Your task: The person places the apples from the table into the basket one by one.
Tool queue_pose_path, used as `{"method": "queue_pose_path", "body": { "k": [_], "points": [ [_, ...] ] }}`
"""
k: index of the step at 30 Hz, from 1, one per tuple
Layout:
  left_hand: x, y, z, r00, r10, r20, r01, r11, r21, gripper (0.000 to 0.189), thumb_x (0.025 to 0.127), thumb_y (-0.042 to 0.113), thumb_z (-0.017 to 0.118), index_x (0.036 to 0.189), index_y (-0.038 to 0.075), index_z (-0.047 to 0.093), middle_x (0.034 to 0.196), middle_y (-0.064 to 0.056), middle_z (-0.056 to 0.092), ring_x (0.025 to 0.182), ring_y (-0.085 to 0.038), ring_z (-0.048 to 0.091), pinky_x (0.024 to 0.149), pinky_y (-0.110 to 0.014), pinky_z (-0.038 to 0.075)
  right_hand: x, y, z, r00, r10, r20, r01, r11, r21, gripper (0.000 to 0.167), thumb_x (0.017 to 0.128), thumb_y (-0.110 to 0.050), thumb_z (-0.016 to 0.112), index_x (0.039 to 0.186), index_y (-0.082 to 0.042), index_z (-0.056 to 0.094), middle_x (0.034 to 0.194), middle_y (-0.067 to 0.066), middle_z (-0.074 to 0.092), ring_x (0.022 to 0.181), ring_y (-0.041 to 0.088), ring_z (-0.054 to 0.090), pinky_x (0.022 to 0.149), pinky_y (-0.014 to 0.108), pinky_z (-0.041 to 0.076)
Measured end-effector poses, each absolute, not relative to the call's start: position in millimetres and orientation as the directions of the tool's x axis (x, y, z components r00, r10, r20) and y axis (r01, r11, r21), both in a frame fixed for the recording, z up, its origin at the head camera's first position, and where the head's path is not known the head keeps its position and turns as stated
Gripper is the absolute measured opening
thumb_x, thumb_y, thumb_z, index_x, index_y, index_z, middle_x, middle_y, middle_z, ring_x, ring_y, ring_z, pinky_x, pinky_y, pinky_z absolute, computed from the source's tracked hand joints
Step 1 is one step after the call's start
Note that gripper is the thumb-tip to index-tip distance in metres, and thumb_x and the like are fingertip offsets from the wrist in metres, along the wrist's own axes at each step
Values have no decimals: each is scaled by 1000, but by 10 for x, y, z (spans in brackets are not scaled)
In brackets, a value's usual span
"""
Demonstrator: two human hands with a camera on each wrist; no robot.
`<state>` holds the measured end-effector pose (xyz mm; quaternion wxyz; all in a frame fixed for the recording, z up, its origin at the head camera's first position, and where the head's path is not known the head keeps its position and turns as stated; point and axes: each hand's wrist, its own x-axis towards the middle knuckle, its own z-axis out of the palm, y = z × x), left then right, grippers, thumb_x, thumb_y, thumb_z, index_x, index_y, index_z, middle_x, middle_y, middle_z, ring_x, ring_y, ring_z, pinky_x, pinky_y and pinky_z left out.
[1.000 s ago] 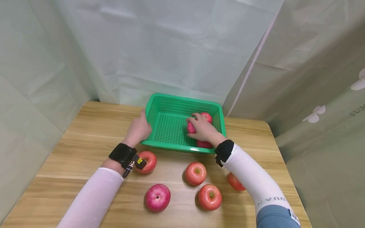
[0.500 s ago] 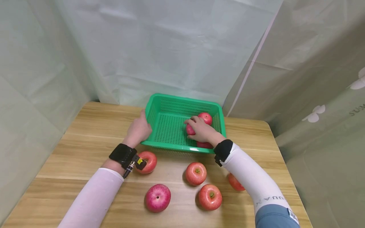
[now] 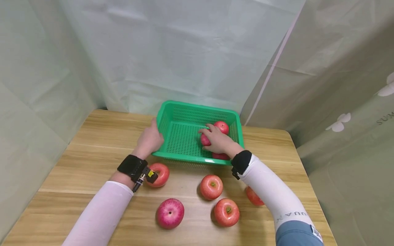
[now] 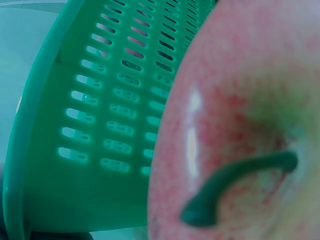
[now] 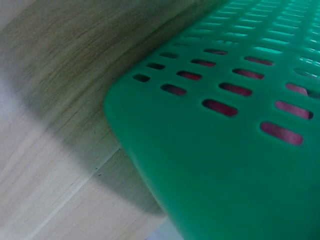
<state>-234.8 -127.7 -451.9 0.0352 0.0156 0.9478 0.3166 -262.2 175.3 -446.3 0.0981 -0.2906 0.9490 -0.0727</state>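
Observation:
My left hand (image 3: 149,139) grips the left rim of a green plastic basket (image 3: 184,158) at the back of the table. Inside the basket, my right hand (image 3: 219,140) curls its fingers over a red apple (image 3: 205,139), whose right part the hand hides. A second apple (image 3: 222,127) lies just behind that hand, and a third apple (image 3: 220,156) is partly covered by it near the front wall. Through the slots of the basket (image 5: 200,160), red skin shows in the right wrist view. Close before the left wrist camera is an apple (image 4: 240,100) with a green stem.
On the wooden table (image 3: 101,143), in front of the basket, lie several more apples: one beside the left wrist (image 3: 160,175), a darker pink apple (image 3: 170,213), two red ones near the middle, and an apple (image 3: 254,196) partly behind the right sleeve. Pale sheeting (image 3: 184,51) hangs behind.
My right hand has shifted slightly left with the apple under its fingers, baring more of the apple behind it. The left hand and the basket have stayed put.

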Motion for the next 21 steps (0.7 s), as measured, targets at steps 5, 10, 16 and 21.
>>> {"method": "queue_pose_path", "body": {
  "k": [5, 10, 16, 21],
  "points": [
    [-2368, -1289, -4537, -996, 51, -71, -3, 794, 609, 76, 102, 7, 49, 166, -7, 11, 102, -29, 65, 76, -36, 66, 58, -43, 50, -2630, 1760, -4455, -813, -565, -139, -541, 822, -178, 72, 95, -33, 83, 157, -18, 49, 167, 24, 30, 151, 45, 36, 107, 59, 49],
    [-2367, -1293, -4538, -997, 47, -68, -3, 802, 598, 77, 102, 8, 49, 166, -8, 9, 104, -32, 64, 78, -37, 66, 59, -43, 50, -2632, 1758, -4444, -812, -569, -132, -548, 820, -163, 74, 95, -36, 83, 158, -18, 49, 167, 23, 31, 151, 45, 36, 106, 58, 50],
    [-2359, -1300, -4528, -997, 44, -67, -5, 803, 596, 78, 102, 9, 49, 166, -9, 8, 105, -34, 64, 78, -38, 66, 58, -43, 49, -2635, 1753, -4435, -816, -564, -126, -549, 825, -138, 76, 94, -39, 83, 159, -19, 49, 168, 22, 32, 151, 44, 36, 108, 57, 49],
    [-2359, -1295, -4516, -996, 47, -75, -7, 804, 595, 78, 103, 9, 49, 166, -9, 7, 104, -33, 64, 77, -37, 65, 57, -42, 49, -2634, 1756, -4417, -820, -559, -122, -545, 828, -133, 78, 93, -39, 84, 160, -19, 49, 169, 22, 31, 152, 45, 35, 110, 58, 47]
  ]
}}
